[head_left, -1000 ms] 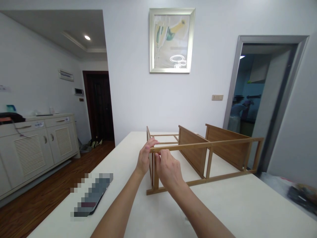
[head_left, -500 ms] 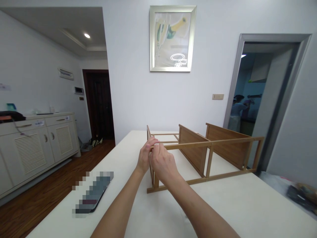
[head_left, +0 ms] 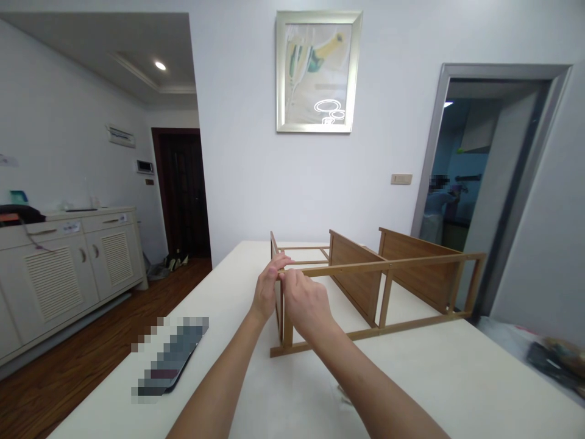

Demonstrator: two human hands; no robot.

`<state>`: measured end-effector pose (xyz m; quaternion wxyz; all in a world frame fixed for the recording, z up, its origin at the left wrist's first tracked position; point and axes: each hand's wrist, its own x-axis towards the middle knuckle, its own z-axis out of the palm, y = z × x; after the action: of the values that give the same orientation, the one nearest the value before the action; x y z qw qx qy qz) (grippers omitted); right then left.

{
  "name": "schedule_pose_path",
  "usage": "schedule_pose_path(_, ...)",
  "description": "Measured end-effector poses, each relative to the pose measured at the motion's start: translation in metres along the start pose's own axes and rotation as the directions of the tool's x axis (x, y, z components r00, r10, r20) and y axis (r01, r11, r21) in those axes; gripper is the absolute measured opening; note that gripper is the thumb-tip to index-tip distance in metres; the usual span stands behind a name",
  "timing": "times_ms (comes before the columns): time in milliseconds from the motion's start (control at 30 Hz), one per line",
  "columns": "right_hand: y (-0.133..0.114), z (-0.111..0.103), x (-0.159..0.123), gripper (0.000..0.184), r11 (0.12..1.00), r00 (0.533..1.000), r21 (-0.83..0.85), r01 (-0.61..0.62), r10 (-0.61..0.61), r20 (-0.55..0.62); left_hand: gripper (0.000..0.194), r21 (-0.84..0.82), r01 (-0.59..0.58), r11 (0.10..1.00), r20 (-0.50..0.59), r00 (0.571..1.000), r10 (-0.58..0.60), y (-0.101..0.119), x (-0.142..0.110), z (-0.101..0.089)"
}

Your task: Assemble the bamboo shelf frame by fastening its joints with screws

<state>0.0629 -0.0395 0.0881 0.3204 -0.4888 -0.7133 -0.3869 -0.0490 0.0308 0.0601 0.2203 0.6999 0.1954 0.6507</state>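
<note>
L hand gripping wood shelf at near upper L corner; R hand curled by same corner, can't tell if holding anything; shelf on its side on white table

The brown wooden shelf unit in front of you lies lengthwise, tipped over, on the white table. Its slim side frame, made of rails and crosspieces, faces you. Three flat panels stand on edge behind it: at the left end, midway, and short of the right end.
</note>
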Motion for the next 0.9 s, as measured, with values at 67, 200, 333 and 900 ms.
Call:
schedule_pose_path(67,0.004,0.0,-0.006,0.024,0.999,0.998,0.035,-0.023,0.025,-0.063,0.058,-0.004,0.0,1.0,-0.014,1.0,0.0,0.0,0.0,0.001)
schedule_pose_path(200,0.007,0.002,-0.014,0.024,0.982,0.983,0.149,-0.116,0.135,-0.126,0.057,-0.011,-0.01,1.0,-0.023,1.0,0.009,0.001,0.0,0.002)
schedule_pose_path(333,0.003,0.002,-0.01,0.017,0.961,0.985,0.245,-0.129,0.152,-0.077,0.057,-0.009,-0.008,1.0,-0.023,1.0,0.007,0.001,-0.001,0.002)
schedule_pose_path(900,-0.002,0.01,-0.006,0.012,0.963,0.988,0.239,-0.125,0.144,-0.063,0.056,0.012,0.002,1.0,-0.027,1.0,-0.002,-0.003,0.0,0.002)
